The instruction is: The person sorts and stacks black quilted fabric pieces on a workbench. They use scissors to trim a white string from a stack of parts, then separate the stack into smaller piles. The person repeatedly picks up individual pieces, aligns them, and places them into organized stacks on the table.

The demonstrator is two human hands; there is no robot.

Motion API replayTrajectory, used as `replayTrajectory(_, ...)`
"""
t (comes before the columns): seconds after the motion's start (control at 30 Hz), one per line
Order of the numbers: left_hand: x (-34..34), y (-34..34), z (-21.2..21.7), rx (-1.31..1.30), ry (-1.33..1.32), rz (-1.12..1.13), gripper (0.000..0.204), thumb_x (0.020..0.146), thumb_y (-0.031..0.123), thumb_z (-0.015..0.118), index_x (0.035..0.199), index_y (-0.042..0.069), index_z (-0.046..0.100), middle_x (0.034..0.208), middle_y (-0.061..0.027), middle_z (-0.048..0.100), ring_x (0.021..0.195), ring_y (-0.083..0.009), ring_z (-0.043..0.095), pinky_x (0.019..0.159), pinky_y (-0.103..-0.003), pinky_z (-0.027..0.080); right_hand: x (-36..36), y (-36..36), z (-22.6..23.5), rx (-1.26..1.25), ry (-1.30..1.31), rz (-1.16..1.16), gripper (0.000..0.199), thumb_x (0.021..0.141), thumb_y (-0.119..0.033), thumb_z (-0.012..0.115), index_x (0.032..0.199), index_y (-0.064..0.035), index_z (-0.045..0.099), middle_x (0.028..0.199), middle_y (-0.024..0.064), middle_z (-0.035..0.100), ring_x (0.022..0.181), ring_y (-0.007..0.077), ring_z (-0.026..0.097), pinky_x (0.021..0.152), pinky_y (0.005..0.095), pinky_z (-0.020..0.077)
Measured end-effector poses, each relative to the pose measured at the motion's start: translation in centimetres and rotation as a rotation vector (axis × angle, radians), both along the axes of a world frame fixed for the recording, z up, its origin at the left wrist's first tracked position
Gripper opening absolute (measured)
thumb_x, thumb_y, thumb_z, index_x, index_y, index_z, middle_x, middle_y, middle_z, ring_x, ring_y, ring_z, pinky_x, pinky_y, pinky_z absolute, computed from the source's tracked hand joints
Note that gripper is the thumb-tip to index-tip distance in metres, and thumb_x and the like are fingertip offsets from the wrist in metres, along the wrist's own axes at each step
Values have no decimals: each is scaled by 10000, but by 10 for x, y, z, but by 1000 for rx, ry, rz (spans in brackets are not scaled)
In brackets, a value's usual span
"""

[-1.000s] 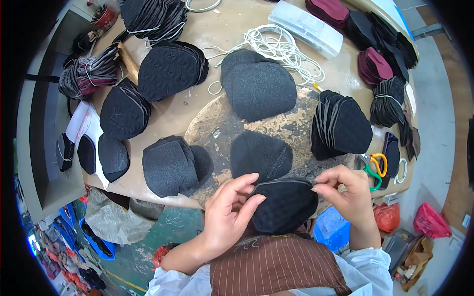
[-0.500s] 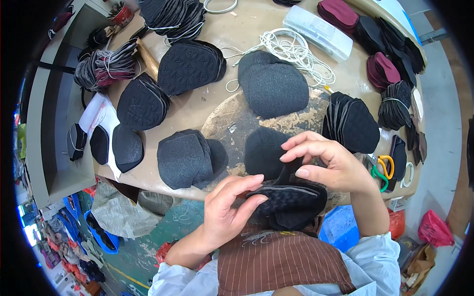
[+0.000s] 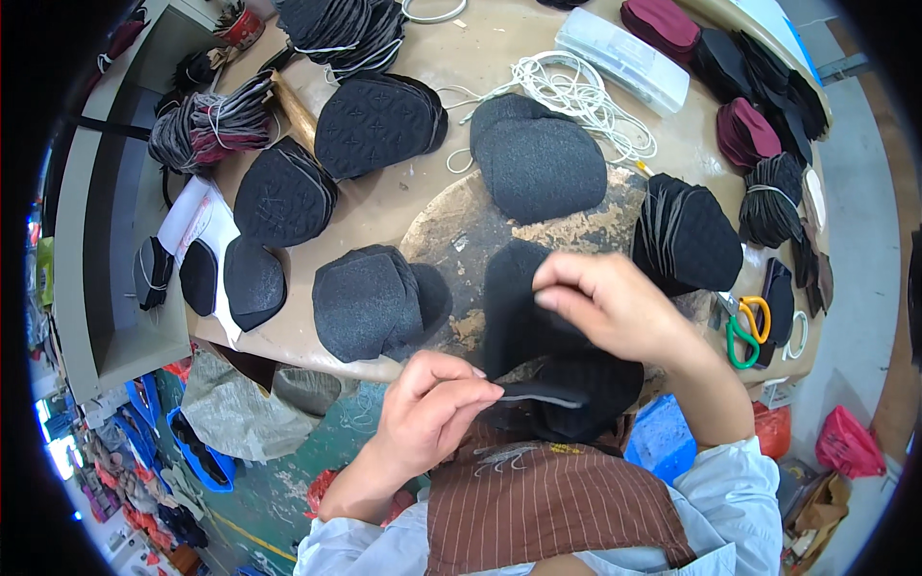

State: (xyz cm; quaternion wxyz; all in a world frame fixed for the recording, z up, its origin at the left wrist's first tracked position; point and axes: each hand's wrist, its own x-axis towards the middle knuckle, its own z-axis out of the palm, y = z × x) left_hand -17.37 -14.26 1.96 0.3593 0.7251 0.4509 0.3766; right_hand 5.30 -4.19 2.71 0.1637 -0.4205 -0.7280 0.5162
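Note:
My left hand [image 3: 423, 413] pinches the edge of a thin, dark quilted fabric piece [image 3: 540, 392], seen nearly edge-on in front of my apron. Higher up, my right hand [image 3: 615, 302] has its thumb and forefinger closed on a smooth black fabric piece [image 3: 514, 312], which spreads over the near part of the worn round board [image 3: 437, 226]. Black pieces [image 3: 600, 389] are bunched below my right wrist; where one ends and another begins is unclear. A stack of rounded dark grey felt pieces [image 3: 360, 302] lies to the left, and another [image 3: 543, 168] lies beyond my hands.
Quilted black stacks [image 3: 375, 125] stand at the far left, with one more [image 3: 687, 235] right of my right hand. Scissors [image 3: 744, 331] with green and orange handles lie near the right edge. White cord [image 3: 576, 96] is heaped beside a clear plastic box [image 3: 624, 62].
My right hand has shifted slightly left, its fingers closing into a pinch on the smooth black piece. My left hand has lowered slightly, and the quilted piece it holds has turned edge-on.

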Motion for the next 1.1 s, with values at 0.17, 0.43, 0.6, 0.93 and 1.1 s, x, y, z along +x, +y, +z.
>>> replayTrajectory(0.17,-3,0,19,32,-238,122,127,845,-70,558,943,6,533,919,-108,565,809,-182,585,734,-279,484,6,11,-20,467,-232,-230,209,800,-115,681,969,-18,605,868,185,633,813,372,621,696,397,503)
replayTrajectory(0.43,70,-2,-15,-199,1,104,290,818,11,652,1103,29,597,953,-138,596,826,-286,616,710,-336,491,95,0,25,761,-640,-585,436,790,-148,708,1175,0,567,1084,158,575,1021,284,568,887,339,439)
replayTrajectory(0.6,68,-11,-26,120,252,228,449,712,35,750,1142,48,619,1164,-155,540,944,-278,572,787,-354,469,104,-10,23,367,-635,-710,491,783,-176,718,1203,6,540,1087,167,549,1042,316,531,908,380,416)
replayTrajectory(0.93,41,-14,-28,23,417,113,671,743,280,756,1295,5,491,1372,-318,256,1236,-453,328,1013,-507,323,90,-29,40,236,66,-754,195,808,22,665,953,-3,537,899,14,576,889,80,560,779,233,454)
replayTrajectory(1.1,40,-21,-35,3,383,126,626,756,332,746,1247,15,524,1346,-282,281,1252,-430,319,1032,-522,313,26,-3,0,-239,236,-364,170,841,-6,662,971,0,553,924,0,596,909,61,554,797,220,456)
